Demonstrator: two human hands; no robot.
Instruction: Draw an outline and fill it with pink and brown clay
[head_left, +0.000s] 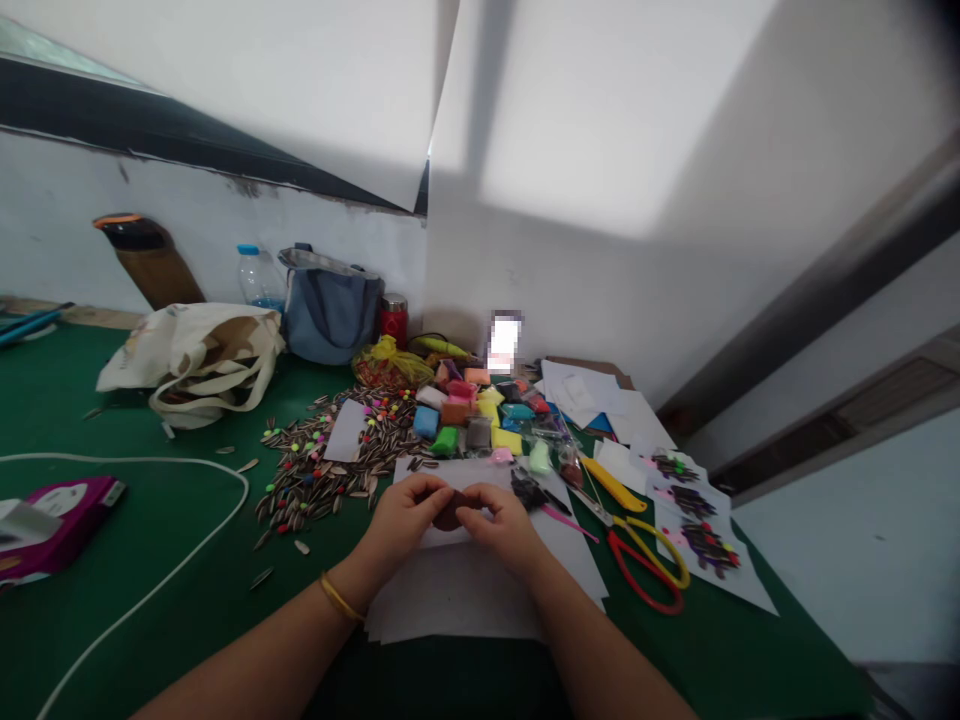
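My left hand (401,518) and my right hand (504,528) meet over a stack of white paper sheets (465,590) on the green table (187,560). Both pinch a small dark brown lump of clay (448,514) between their fingertips. A gold bangle (340,598) sits on my left wrist. Just beyond the hands lie several coloured clay blocks (469,415) in wrappers. A heap of sunflower seeds (330,465) dotted with small coloured beads spreads to the left of my left hand.
Red-and-yellow scissors (649,565) and a yellow cutter (613,485) lie right of my hands, by paper sheets with seed figures (701,530). A beige tote bag (199,360), blue bag (330,315), water bottle (259,275) and red flask (393,318) stand by the wall. A white cable (180,570) crosses left.
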